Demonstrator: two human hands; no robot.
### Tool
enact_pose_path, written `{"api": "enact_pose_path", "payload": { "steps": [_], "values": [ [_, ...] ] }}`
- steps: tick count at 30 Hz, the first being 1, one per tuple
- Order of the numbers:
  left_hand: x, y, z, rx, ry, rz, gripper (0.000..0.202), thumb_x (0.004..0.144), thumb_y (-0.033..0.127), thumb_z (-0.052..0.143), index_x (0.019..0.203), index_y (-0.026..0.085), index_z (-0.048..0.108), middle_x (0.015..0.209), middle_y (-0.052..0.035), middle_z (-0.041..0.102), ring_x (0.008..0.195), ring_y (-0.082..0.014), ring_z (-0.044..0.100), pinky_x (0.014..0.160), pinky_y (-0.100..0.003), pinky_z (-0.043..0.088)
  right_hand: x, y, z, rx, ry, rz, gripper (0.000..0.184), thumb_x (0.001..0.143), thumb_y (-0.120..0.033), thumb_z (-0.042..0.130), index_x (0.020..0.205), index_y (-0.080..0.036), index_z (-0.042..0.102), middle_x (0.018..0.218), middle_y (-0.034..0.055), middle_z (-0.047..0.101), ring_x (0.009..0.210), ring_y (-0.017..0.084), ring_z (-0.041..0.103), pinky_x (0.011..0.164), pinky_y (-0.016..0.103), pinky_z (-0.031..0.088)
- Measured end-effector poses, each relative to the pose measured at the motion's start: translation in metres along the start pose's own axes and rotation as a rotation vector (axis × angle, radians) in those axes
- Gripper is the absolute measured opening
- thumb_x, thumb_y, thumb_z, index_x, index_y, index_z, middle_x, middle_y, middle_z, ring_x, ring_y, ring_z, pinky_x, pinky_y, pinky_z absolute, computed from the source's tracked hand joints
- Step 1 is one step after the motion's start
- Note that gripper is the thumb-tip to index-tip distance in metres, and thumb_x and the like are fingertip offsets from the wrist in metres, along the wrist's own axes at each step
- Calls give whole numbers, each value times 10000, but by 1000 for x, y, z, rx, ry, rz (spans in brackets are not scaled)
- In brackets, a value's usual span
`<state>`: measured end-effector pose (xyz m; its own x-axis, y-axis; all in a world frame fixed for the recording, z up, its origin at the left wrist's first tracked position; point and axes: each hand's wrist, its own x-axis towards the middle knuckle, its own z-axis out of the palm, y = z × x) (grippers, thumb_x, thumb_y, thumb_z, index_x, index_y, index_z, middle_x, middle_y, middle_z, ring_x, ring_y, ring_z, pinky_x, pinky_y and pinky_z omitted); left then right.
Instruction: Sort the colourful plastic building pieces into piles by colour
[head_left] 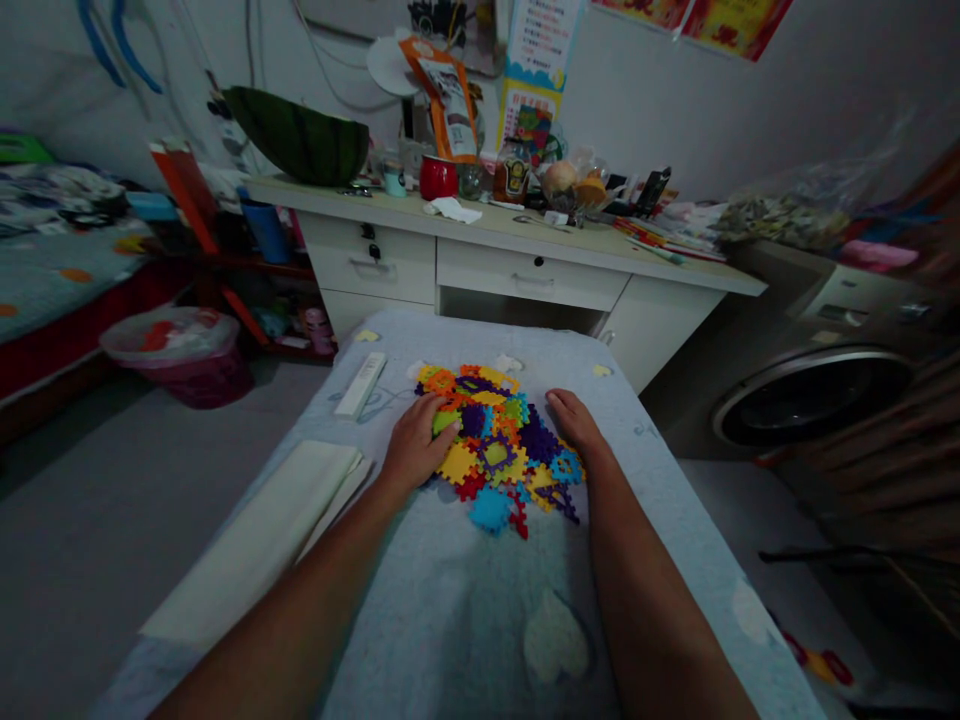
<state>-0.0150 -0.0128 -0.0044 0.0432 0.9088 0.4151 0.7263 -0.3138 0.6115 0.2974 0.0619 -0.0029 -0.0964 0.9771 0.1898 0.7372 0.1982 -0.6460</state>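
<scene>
A pile of toothed plastic puzzle pieces (495,455) in yellow, purple, orange, red, green and blue lies on the cloth-covered table (465,600). My left hand (415,445) rests against the pile's left side. Its thumb and fingers are apart, and a yellow-green piece (445,422) shows between them. Along the right edge of the pile my right hand (576,420) stands on its side, fingers stretched forward and nothing seen in them. A light blue piece (490,509) and a red one (519,518) lie at the near edge.
To the left on the table are a folded pale cloth or sheet (262,540) and a white oblong box (361,385). Behind stands a white desk (517,262) holding a watermelon piece (300,135), a red pot (438,178) and jars. A washing machine (810,350) is at right.
</scene>
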Motion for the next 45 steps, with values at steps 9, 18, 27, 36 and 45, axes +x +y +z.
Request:
{"api": "enact_pose_path", "payload": {
  "steps": [9,18,27,36,45],
  "values": [
    [10,8,0,178,-223,-70,636,871,506,501,1391,146,431,1473,-176,442,1364,-314,418,1123,-479,335,3,5,2,-95,1,-79,434,948,-461,339,1054,-177,649,1122,110,650,1092,216,556,1010,347,410],
    [59,3,-31,163,-104,-214,466,903,493,396,1135,165,632,1215,-142,615,1190,-278,553,1040,-397,409,7,12,5,-108,3,-152,414,946,-460,346,983,-189,656,1073,111,661,1048,229,559,978,367,419],
    [95,-33,7,-110,-136,-333,500,839,526,475,1141,175,663,1253,-135,649,1238,-308,546,1049,-435,398,5,11,6,-88,15,-131,428,933,-462,363,1028,-177,668,1143,134,647,1116,244,550,1039,398,394],
    [80,1,11,-477,-436,-163,592,668,653,650,1034,193,717,1099,-77,728,1019,-280,660,954,-389,485,6,12,5,93,64,-75,450,912,-511,367,1001,-205,685,1119,109,668,1112,245,568,1060,419,382],
    [58,1,-11,-378,-146,-158,453,812,582,540,1059,231,683,1224,-62,666,1203,-274,569,1092,-410,384,1,-2,-7,422,46,103,454,861,-551,434,977,-215,715,1071,58,708,1047,225,611,994,377,425]
  ]
}}
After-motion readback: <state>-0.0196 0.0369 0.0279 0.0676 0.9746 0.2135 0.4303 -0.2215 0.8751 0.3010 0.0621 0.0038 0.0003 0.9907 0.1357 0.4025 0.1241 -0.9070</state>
